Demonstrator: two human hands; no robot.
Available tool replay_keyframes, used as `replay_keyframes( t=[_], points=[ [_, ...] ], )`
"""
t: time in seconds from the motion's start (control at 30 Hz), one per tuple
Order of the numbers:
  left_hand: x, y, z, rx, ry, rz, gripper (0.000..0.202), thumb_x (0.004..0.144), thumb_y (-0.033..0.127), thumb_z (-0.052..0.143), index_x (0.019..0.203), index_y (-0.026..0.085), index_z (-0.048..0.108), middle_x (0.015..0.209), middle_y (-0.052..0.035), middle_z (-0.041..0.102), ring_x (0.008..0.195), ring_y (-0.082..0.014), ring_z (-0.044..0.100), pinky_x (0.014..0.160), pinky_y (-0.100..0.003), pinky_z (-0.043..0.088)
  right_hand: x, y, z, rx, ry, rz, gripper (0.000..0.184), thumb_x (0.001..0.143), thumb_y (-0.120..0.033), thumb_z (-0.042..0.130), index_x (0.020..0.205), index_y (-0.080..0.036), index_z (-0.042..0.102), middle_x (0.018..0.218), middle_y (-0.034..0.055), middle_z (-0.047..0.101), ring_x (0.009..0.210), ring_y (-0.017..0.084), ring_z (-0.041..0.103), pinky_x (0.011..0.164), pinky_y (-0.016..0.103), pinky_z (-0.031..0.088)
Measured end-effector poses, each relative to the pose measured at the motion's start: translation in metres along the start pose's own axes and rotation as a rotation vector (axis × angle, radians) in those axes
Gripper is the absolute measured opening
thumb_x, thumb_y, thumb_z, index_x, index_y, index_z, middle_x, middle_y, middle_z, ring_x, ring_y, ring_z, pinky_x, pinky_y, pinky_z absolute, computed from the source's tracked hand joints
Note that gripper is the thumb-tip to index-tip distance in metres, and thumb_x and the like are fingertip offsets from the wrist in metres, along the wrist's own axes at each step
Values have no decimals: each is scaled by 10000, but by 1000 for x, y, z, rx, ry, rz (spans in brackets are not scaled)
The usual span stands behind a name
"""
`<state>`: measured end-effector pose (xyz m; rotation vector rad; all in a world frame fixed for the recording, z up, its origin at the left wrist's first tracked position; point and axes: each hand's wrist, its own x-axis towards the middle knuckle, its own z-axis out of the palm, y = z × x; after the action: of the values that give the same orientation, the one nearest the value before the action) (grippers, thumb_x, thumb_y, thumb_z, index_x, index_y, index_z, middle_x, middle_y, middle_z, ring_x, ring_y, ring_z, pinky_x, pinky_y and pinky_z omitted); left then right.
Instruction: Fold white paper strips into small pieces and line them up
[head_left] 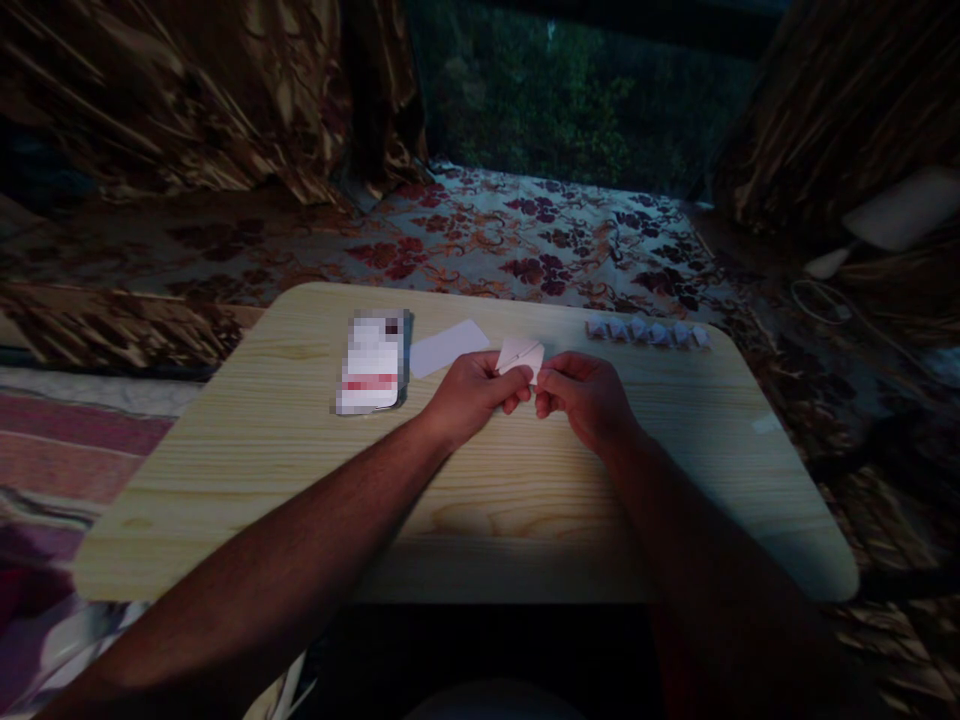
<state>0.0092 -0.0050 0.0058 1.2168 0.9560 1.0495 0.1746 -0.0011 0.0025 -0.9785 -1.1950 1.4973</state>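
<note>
Between my two hands is a small folded piece of white paper (523,353), held just above the table; a slanting fold edge crosses its face. My left hand (478,392) pinches its left and lower side with the thumb on top. My right hand (585,392) is closed, thumb and fingers gripping the lower right corner. A flat white paper strip (450,347) lies on the table behind my left hand. Several small folded paper pieces (649,333) stand in a row at the table's far right.
The pale wooden table (480,530) has rounded corners. On its left lies a blurred-out packet (371,360) with a red band. A white scrap (766,425) is near the right edge. Beyond are a floral-covered ledge (540,235), curtains (225,90) and a white lamp (904,210).
</note>
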Motion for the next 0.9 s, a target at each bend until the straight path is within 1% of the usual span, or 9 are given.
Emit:
replay_keyframes(
  t=[0.23,0.43,0.67,0.9],
  points=[
    [0,1,1,42,19,-12,190,801,303,659,731,127,643,624,-3,627,486,-59,489,477,-196,354,0,-2,2,-42,17,25,102,690,-255,716,673,-177,653,564,-10,652,453,119,580,463,251,506],
    [0,1,1,34,20,-14,178,798,303,655,753,131,645,626,-2,624,481,-56,482,464,-192,346,-1,-1,2,-57,18,8,87,684,-246,717,695,-177,665,565,-8,657,450,118,582,466,248,506],
    [-1,2,0,52,17,-12,198,796,321,650,764,126,645,636,-11,629,487,-62,487,468,-196,351,-1,-2,3,-68,33,1,119,686,-276,719,700,-173,662,551,-6,656,443,117,575,467,252,504],
    [-1,1,0,70,22,-6,198,794,324,641,760,129,641,627,2,616,487,-65,484,473,-198,359,-1,-2,3,-76,21,-3,87,695,-251,705,690,-175,663,550,-5,657,441,119,574,472,253,499]
  ],
)
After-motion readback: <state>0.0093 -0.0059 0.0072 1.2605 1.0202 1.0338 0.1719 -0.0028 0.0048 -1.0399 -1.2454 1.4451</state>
